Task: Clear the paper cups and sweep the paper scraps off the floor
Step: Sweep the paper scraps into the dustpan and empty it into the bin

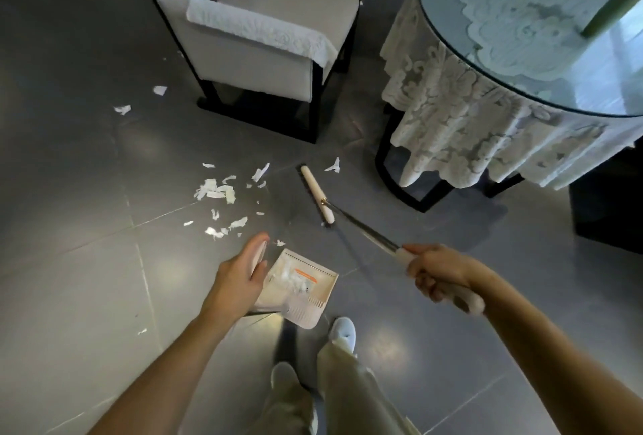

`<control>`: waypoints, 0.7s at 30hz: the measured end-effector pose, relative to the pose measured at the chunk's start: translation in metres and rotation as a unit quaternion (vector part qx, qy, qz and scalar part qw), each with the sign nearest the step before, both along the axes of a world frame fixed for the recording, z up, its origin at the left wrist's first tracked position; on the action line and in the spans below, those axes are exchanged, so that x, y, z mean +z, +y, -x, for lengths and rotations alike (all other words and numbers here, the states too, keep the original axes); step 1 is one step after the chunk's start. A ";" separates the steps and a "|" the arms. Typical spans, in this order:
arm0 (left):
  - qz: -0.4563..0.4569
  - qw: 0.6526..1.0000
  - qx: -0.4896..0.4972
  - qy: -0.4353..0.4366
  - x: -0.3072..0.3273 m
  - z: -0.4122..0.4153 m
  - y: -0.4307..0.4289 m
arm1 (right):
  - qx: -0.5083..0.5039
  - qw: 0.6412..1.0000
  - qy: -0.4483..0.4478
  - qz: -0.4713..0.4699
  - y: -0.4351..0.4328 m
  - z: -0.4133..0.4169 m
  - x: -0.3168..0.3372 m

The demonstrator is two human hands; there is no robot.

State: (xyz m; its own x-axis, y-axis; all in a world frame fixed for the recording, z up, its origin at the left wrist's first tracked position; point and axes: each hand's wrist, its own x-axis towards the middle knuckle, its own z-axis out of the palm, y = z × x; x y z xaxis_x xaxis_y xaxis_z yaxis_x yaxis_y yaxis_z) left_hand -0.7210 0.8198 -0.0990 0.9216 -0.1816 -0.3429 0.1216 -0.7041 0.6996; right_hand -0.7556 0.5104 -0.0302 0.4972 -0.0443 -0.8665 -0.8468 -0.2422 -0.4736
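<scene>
On the glossy dark grey tiled floor (87,225), torn white paper scraps (215,191) lie in a loose, crumpled cluster, just left of the broom and ahead of the dustpan. Single shreds sit farther off near the armchair, and a few more lie beyond it by the tabletop's far edge.

The broom (316,194) has a narrow, rounded cream head resting on the tiles. A thin, shiny metal shaft slants back from it to a thicker cream sleeve. The right hand (438,274) wraps that sleeve, its grip closed tight round it with the fingers curled underneath.

The left hand (240,278) holds the upright cream handle of the dustpan (306,292), its grip closed round the handle. The dustpan is a flat, squarish cream plastic tray with a row of comb teeth at its near edge and an orange-marked label inside. A few white scraps lie in it, and its far edge is close to the nearest shreds on the floor.

Behind stands a boxy, pale upholstered armchair (264,34) on a black frame, with white lace covers over its arms. To the right, a round glass tabletop (609,86) covers an ivory lace tablecloth (469,114) that hangs in scalloped folds. Pale trousers (348,382) and white shoes (344,330) show at the bottom.
</scene>
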 end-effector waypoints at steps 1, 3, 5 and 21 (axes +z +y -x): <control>-0.002 1.000 0.013 0.006 0.001 -0.001 0.006 | 0.006 1.000 -0.012 0.022 0.002 -0.015 -0.007; -0.011 0.999 0.040 0.012 0.003 -0.004 0.016 | 0.001 0.998 -0.022 0.050 0.002 -0.050 -0.023; -0.017 0.997 0.067 0.021 0.006 -0.009 0.025 | 0.002 0.996 -0.029 0.082 -0.003 -0.088 -0.039; -0.037 0.972 0.225 0.064 0.004 -0.040 0.043 | -0.002 0.997 0.063 0.039 -0.027 -0.243 -0.104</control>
